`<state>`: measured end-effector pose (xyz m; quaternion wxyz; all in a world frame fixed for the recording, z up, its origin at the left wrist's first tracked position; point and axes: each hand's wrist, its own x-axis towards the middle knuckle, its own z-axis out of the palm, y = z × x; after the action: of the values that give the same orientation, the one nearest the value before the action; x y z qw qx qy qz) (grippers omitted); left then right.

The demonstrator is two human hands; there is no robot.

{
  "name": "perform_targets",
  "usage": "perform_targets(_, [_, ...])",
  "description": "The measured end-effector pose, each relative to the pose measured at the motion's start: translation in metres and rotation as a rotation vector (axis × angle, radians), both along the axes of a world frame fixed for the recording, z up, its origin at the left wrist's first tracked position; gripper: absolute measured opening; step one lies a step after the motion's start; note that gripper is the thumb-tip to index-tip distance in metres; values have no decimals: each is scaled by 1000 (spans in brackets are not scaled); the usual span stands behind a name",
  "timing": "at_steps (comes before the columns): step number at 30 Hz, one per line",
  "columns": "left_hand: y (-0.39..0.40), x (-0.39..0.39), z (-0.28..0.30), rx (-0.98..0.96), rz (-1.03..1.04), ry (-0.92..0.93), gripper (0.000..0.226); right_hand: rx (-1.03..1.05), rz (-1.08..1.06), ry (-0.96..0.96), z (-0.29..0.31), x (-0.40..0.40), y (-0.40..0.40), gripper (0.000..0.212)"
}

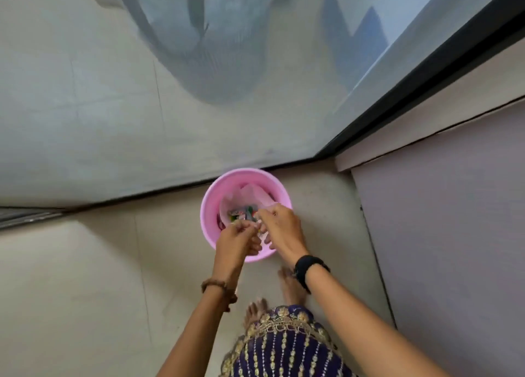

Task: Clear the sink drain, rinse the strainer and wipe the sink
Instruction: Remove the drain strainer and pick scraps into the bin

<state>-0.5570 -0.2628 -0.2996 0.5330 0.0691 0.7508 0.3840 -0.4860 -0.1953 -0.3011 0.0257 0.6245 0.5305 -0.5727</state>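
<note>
Both hands (257,232) over pink bin (210,206), beside wall

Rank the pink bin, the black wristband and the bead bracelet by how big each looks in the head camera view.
1. Pink bin, clearly largest.
2. Black wristband.
3. Bead bracelet.
The two wrist pieces look close in size, so their order is unsure. Both hands partly cover the bin.

Both arms reaching forward and down, left hand (237,241) and right hand (279,226) close together, fingers curled, fingertips nearly meeting
</note>
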Motion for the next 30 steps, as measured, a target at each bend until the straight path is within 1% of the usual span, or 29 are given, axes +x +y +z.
perform_targets(1, [9,3,33,43,164,-205,18,-59,-91,67,33,4,4,18])
perform_targets(2, [15,6,64,87,315,-368,20,-127,-176,144,64,9,6,17])
perform_targets(3, [22,11,101,124,410,-470,22,-184,-258,228,104,17,11,17])
perform_targets(4, [28,17,140,157,458,-536,23,-227,-323,309,145,26,16,21])
perform_targets(5, [33,24,181,193,461,-582,23,-249,-368,385,188,37,20,26])
perform_targets(8, [41,55,305,309,339,-715,26,-231,-433,555,311,79,26,35])
perform_targets(10, [45,83,382,369,197,-807,28,-165,-475,670,387,119,23,31])
perform_targets(11, [47,100,414,395,126,-848,28,-116,-496,722,421,140,19,28])
perform_targets(14, [53,161,484,440,-62,-927,29,17,-576,850,497,208,7,25])
perform_targets(17, [62,232,524,411,-235,-978,28,150,-747,879,540,275,-8,25])
perform_targets(20, [71,312,547,332,-444,-1018,34,271,-969,901,560,347,-24,39])
perform_targets(21, [73,339,551,307,-506,-1019,35,315,-1031,872,565,371,-27,38])
perform_targets(25, [84,448,554,225,-703,-973,34,463,-1221,752,571,463,-35,24])
perform_targets(27, [89,500,548,193,-782,-934,37,517,-1290,691,567,507,-35,23])
perform_targets(29, [94,559,538,193,-888,-852,48,570,-1335,590,557,557,-33,20])
perform_targets(30, [95,586,531,194,-950,-784,50,592,-1360,533,549,581,-32,17])
